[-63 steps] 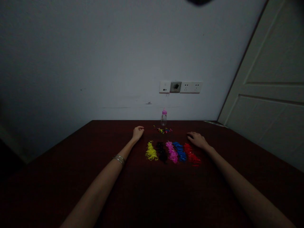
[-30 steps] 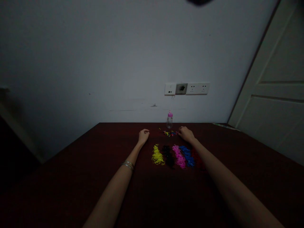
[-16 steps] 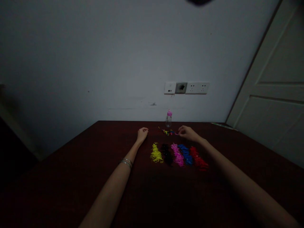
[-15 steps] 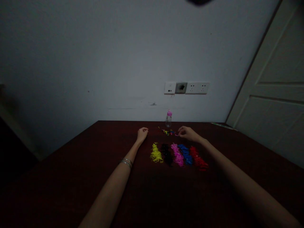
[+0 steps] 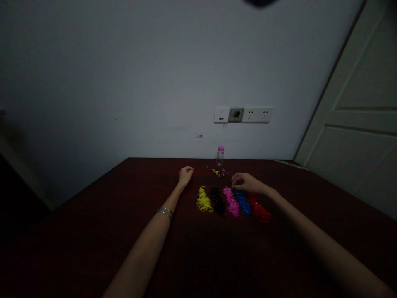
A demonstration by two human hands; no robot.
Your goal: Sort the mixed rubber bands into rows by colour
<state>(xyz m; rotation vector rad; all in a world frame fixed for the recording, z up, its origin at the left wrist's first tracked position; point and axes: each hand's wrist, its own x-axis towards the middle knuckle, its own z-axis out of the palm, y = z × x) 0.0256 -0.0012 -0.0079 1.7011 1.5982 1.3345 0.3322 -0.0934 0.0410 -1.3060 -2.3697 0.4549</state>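
Observation:
My left hand [image 5: 185, 175] rests on the table left of the piles, its fingers curled into a loose fist with nothing seen in them. My right hand [image 5: 244, 182] is over the far ends of the pink and blue piles, fingertips pinched; whatever is between them is too small to make out. In a row lie piles of small rubber bands: yellow [image 5: 204, 200], black [image 5: 218, 203], pink [image 5: 232, 203], blue [image 5: 242, 203] and red [image 5: 260, 210]. The right hand partly covers the blue and red piles. Beyond them lies a small mixed-colour heap of bands [image 5: 218, 172].
A clear bottle with a pink cap [image 5: 220, 155] stands behind the mixed heap, near the wall. The dark red table [image 5: 124, 207] meets a pale wall with sockets [image 5: 257, 115]. A white door [image 5: 362, 124] is at the right.
My right hand has moved from the mixed heap toward me, to the far ends of the pink and blue piles. The pink band at its fingertips no longer shows. My left hand stays put.

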